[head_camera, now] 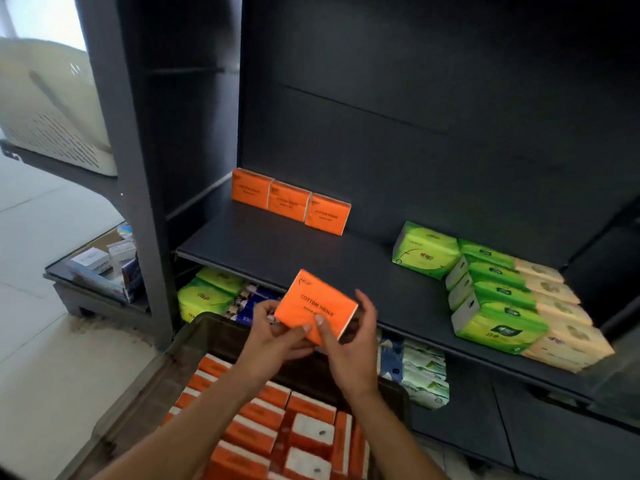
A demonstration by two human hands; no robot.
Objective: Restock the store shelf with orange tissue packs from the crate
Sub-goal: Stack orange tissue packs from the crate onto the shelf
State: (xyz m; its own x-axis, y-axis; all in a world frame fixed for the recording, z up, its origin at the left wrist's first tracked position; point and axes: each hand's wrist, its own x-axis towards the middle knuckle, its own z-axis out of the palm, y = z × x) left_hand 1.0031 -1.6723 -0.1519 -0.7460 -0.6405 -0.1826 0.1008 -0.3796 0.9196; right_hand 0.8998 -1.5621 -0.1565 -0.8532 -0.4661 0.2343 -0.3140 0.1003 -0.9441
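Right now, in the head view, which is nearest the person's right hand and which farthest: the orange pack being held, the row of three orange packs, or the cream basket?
From the right hand:
1. Held orange pack, gripped in both hands, above the crate.
2. Row of three orange packs, standing at the back left of the shelf.
3. Cream basket, far upper left, on a neighbouring shelf.

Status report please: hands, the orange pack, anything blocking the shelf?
Left hand and right hand both grip one orange pack, above crate. Three orange packs stand at shelf back. Green packs far right; gap between free.
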